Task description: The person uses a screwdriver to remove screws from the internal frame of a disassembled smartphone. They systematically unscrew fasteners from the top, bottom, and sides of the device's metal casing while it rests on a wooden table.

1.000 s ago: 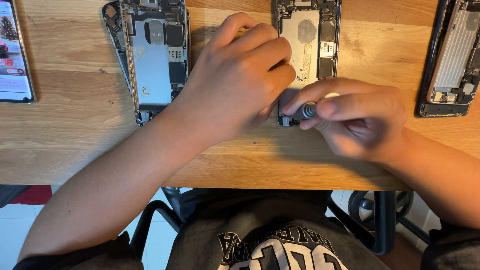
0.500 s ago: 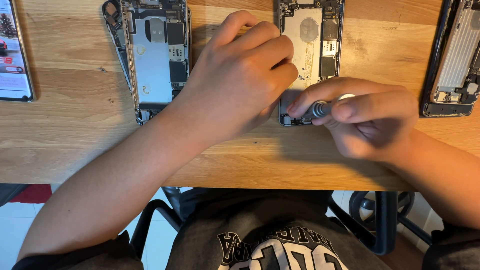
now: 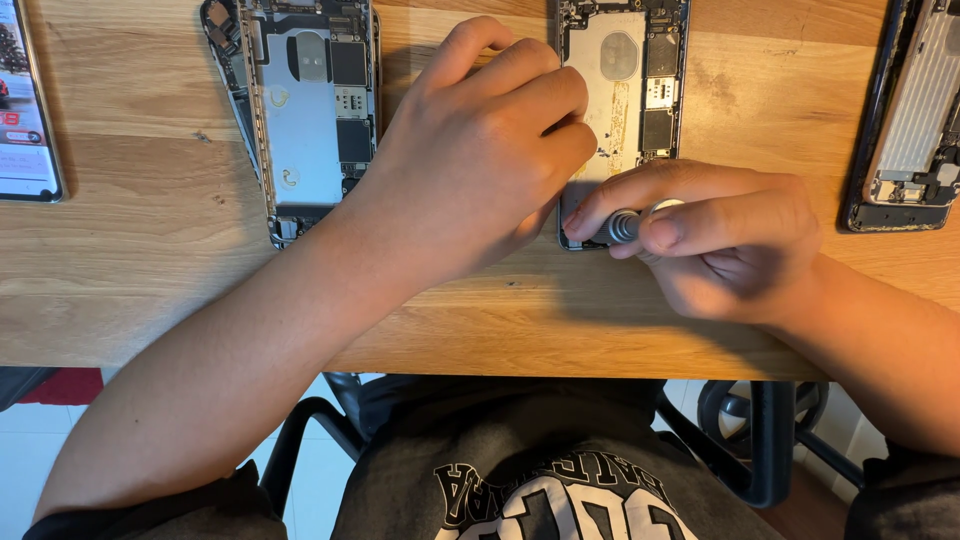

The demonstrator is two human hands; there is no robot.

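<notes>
1. Opened phone housing lies flat on the wooden worktop, at the middle of its far side, inner side up, showing a pale metal plate and small dark circuit parts along its right edge.
2. Left hand rests on the left edge of this housing, fingers curled and pressed down on the frame, covering its lower left part.
3. Right hand is pinched narrow around a small screwdriver; thumb and forefinger close on its ribbed silver handle, whose round top faces the camera.
4. The screwdriver stands at the bottom edge of the housing; its tip is hidden by the fingers, so the exact spot it meets cannot be told.
5. Both hands are close together, nearly touching at the lower left corner of the housing.
6. A second opened phone housing lies to the left, well apart from the first, also inner side up, with a loose strip of parts along its left edge.
7. A third opened phone with a dark frame lies tilted at the right edge of the view.
8. A phone with a lit screen lies at the far left edge, partly cut off.
9. Below the worktop a dark shirt with pale lettering and black chair arms show.
</notes>
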